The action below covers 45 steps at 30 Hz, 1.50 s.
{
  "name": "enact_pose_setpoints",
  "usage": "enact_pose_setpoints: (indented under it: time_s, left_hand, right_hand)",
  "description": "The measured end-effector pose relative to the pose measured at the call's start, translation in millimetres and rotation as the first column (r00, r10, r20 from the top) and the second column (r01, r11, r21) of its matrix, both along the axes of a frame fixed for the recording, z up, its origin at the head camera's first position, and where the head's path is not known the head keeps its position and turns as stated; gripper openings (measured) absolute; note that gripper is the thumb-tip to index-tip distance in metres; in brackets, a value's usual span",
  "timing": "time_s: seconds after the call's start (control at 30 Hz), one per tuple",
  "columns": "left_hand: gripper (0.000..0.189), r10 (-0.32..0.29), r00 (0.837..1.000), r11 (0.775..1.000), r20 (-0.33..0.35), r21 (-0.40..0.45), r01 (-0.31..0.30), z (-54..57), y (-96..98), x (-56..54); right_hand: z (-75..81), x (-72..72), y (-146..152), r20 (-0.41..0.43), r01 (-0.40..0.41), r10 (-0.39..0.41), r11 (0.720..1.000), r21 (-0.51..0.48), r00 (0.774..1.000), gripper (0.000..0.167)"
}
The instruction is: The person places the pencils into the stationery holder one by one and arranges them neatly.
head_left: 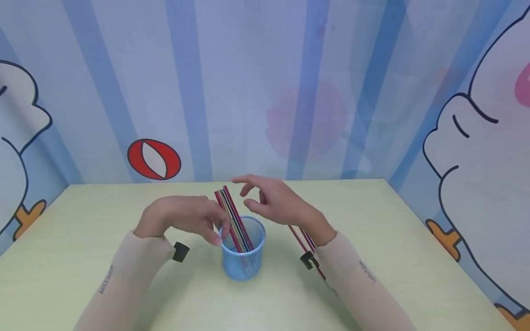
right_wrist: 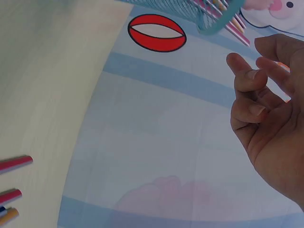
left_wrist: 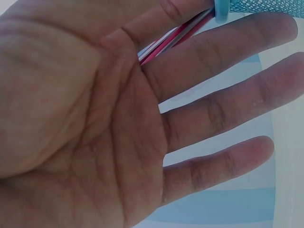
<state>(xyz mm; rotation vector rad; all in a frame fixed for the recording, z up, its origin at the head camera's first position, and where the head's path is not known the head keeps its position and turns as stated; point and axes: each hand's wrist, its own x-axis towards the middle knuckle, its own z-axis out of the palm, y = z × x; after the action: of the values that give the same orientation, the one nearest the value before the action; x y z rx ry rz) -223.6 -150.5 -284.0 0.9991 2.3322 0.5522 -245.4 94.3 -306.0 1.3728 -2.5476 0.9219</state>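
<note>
A light-blue mesh pencil cup (head_left: 242,266) stands on the table, with several coloured pencils (head_left: 235,220) leaning to its far left side. My left hand (head_left: 188,216) is at the cup's left rim, palm down. In the left wrist view its fingers (left_wrist: 213,109) are nearly straight, one reaching the cup's rim (left_wrist: 222,10); the thumb is out of that view. Beyond the cup and to its right, my right hand (head_left: 275,197) hovers with loosely bent fingers and nothing between them. More pencils (head_left: 299,239) lie under my right forearm, partly hidden by it.
The pale yellow table (head_left: 83,239) meets a blue striped backdrop (head_left: 248,92) printed with a red and white oval (head_left: 165,158). Pencil ends (right_wrist: 14,164) show on the table in the right wrist view. Dark wrist mounts (head_left: 181,252) stick out from both sleeves.
</note>
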Motion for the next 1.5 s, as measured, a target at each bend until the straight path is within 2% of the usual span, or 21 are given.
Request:
enact_pose_setpoints:
  time_s: [0.2,0.43,0.57,0.77,0.87,1.13,1.33,1.5]
  left_hand:
    - [0.011,0.006,1.000,1.000,0.003,-0.003,-0.006,-2.2,0.2,0.2]
    - [0.011,-0.003,1.000,1.000,0.000,-0.010,0.003,-0.6,-0.8,-0.8]
    - [0.012,0.006,1.000,1.000,0.008,-0.012,-0.006,-1.0,-1.0,-1.5]
    - [0.010,0.054,0.998,0.998,0.023,-0.039,-0.053,-3.6,0.0,-0.4]
    - [0.010,0.045,0.999,0.998,0.011,-0.043,-0.045,-3.0,0.3,-0.2]
    - [0.009,0.063,0.998,0.997,0.013,-0.041,-0.062,-0.7,0.0,1.7]
    - [0.009,0.064,0.998,0.997,0.010,-0.035,-0.063,-2.8,0.2,2.5]
    - [0.009,0.029,1.000,0.999,-0.012,-0.035,-0.029,-0.5,-0.3,1.3]
  right_hand:
    - [7.4,-3.1,14.0,0.034,0.026,-0.026,1.000,0.008,0.999,0.037]
    - [17.0,-7.4,29.0,0.119,0.106,-0.122,0.986,0.129,0.985,0.028]
    - [13.7,-15.6,36.0,0.159,0.104,-0.131,0.980,0.171,0.979,0.026]
    - [3.9,-26.1,43.4,0.219,0.082,-0.126,0.976,0.202,0.968,0.024]
    - [2.5,-28.1,47.0,0.238,0.089,-0.145,0.969,0.231,0.960,0.023]
    - [-4.0,-30.1,52.9,0.370,0.058,-0.237,0.899,0.434,0.898,0.028]
    - [-11.5,-31.7,54.8,0.352,0.044,-0.267,0.846,0.531,0.897,0.031]
    - [-13.8,-35.1,53.8,0.326,0.065,-0.302,0.815,0.575,0.896,0.031]
